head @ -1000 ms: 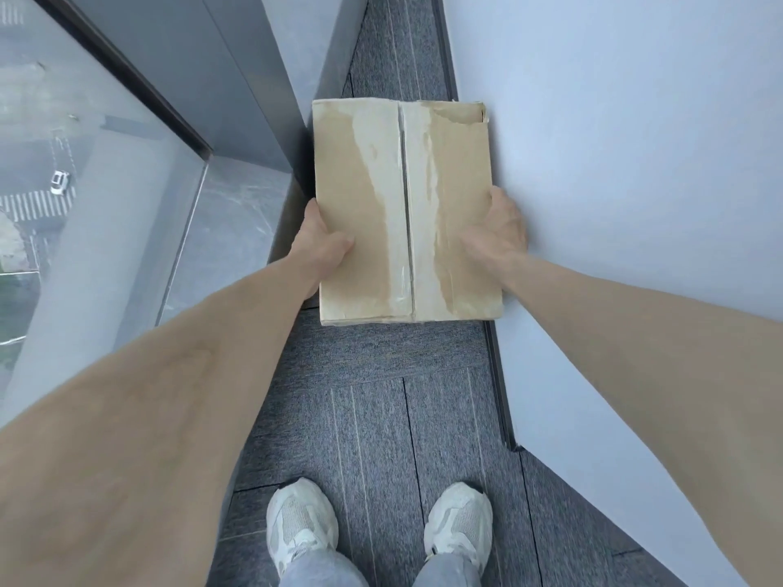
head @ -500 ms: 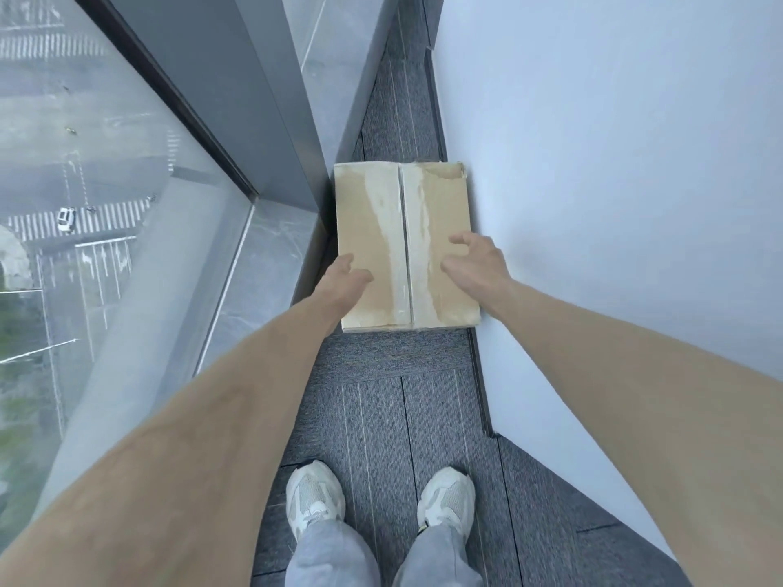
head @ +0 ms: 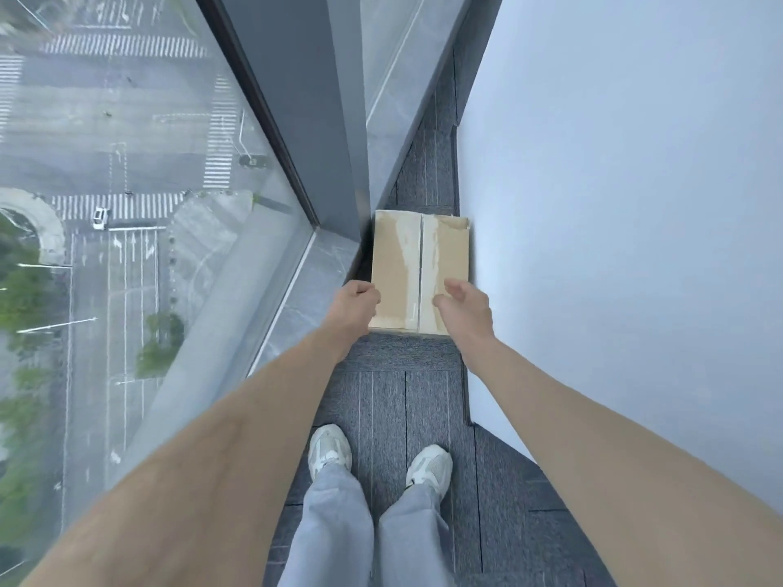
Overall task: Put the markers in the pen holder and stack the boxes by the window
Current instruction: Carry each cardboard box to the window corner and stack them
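A brown cardboard box (head: 419, 256), taped along its middle seam, lies flat on the grey carpet in the narrow gap between the window frame and the white wall. My left hand (head: 354, 307) hovers at the box's near left corner with its fingers loosely curled and nothing in it. Over the box's near right part is my right hand (head: 464, 305), fingers spread and holding nothing. No markers, pen holder or other box are in sight.
A floor-to-ceiling window (head: 127, 205) with a grey sill (head: 313, 281) runs along the left. On the right stands a white wall (head: 614, 205). My two feet in white shoes (head: 330, 451) stand on the carpet (head: 402, 396) behind the box.
Both hands gripped the box's sides a second ago, lowered it to the floor and have let go. They have drawn back towards me, and the view has risen away from the box.
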Available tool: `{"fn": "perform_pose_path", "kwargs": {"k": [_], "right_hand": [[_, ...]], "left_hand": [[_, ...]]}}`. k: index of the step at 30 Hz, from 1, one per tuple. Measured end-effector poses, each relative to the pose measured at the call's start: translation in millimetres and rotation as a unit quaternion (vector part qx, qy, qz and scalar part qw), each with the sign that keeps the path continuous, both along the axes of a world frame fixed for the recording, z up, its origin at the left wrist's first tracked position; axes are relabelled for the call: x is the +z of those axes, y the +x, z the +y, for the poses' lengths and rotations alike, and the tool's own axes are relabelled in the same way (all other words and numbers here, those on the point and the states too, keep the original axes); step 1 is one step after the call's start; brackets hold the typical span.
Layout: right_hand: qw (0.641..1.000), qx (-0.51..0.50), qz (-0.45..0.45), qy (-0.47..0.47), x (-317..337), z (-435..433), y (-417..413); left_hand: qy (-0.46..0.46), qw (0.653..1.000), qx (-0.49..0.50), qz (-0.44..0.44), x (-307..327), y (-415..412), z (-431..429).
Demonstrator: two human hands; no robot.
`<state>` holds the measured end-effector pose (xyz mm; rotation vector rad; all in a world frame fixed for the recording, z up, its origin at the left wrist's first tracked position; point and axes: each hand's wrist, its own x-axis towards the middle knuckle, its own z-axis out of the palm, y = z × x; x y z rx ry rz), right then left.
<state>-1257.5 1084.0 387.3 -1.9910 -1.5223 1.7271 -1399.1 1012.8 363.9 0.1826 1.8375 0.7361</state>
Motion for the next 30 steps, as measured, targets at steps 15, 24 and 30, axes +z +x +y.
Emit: {"fn": "perform_pose_path", "kwargs": {"k": [15,24,30], "right_hand": [[0.99,-0.046,0.118,0.062,314.9,-118.6,39.5],[0.966,-0.125,0.155,0.166,386.6,-197.8,80.0],[0.945,-0.219,0.146,0.193,394.6,-271.1,125.7]], "left_hand": [[0.139,0.988,0.063,0.008,341.7,62.0,-83.8],[0.163,0.986,0.005,0.014,384.6,60.7,-173.2],[0.204,0.975,-0.089,-0.001,403.5,88.1,-206.7]]}}
